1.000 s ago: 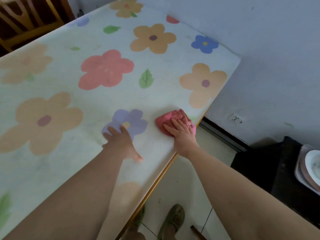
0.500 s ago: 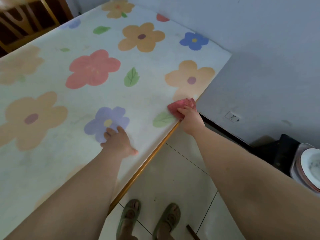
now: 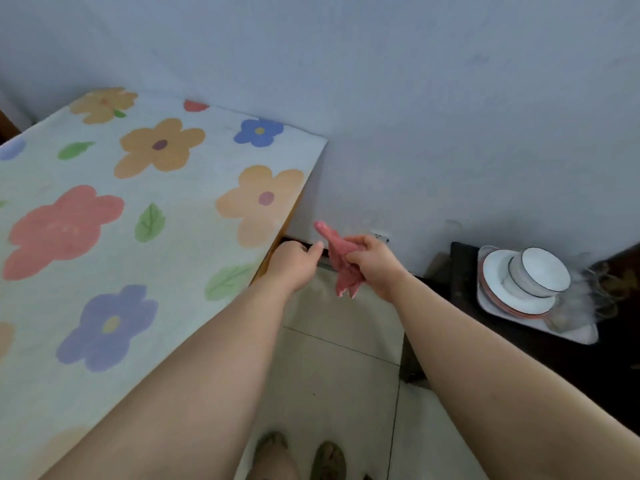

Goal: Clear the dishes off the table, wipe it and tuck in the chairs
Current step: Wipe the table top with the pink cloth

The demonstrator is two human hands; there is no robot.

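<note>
Pink cloth (image 3: 336, 259) hangs from the right hand (image 3: 375, 268), its fingers curled round it, just past the table (image 3: 194, 216) edge. The left hand (image 3: 294, 266) is curled up, empty, beside it.

table (image 3: 194, 244): cream top, large orange, pink, blue and lilac flowers, green leaves | cloth (image 3: 341, 261): pinkish red | wall (image 3: 450, 98): pale blue-grey | bowl (image 3: 543, 271): white, dark rim | plates (image 3: 493, 271): white, coral edge | floor (image 3: 329, 358): beige tiles | sandals (image 3: 329, 462): olive green
</note>
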